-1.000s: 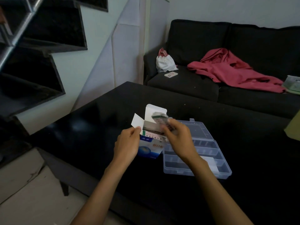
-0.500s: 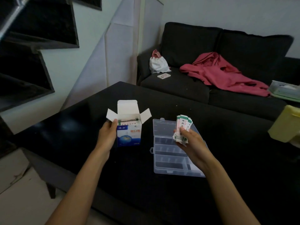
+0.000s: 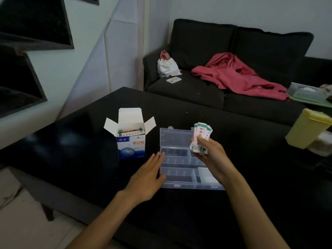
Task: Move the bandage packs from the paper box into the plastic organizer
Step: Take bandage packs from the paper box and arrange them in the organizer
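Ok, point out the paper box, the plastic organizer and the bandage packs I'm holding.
paper box (image 3: 130,147): head view, on its blue front face.
plastic organizer (image 3: 177,137): head view, on the open clear lid.
bandage packs (image 3: 202,133): head view, on the top pack of the fan that the right hand (image 3: 212,155) holds.

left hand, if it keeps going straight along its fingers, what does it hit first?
Most likely the plastic organizer: the left hand lies open, fingers pointing up and slightly right, fingertips already at the organizer's left wall. The paper box stands further left, off that line. Height above the table is unclear.
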Demonstrator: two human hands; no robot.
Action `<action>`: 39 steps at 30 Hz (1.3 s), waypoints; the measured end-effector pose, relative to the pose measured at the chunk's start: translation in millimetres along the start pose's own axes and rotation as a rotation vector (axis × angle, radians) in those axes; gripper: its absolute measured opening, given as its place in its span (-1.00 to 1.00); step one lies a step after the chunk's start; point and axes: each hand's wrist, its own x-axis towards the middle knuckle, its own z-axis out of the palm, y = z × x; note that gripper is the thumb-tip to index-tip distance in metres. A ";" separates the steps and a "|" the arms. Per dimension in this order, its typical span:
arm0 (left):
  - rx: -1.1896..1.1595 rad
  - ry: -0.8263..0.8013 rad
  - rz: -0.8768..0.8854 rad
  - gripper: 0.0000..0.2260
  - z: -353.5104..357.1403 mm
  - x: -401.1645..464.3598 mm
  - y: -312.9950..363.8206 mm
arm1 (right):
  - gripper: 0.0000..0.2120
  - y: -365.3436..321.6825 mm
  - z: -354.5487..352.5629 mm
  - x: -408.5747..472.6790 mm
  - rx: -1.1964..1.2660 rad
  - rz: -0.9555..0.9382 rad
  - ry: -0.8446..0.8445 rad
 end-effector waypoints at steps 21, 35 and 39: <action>-1.073 -0.071 -0.226 -0.67 -42.3 0.4 33.8 | -0.74 6.8 18.7 -11.1 -0.287 0.074 -0.407; -1.164 0.153 -0.280 -0.75 -37.2 10.0 33.8 | -0.91 25.0 34.4 -0.8 -0.446 -0.209 -0.069; -1.120 0.223 -0.297 -0.74 -36.9 10.1 34.0 | -0.86 24.8 36.0 -0.7 -0.536 -0.259 -0.036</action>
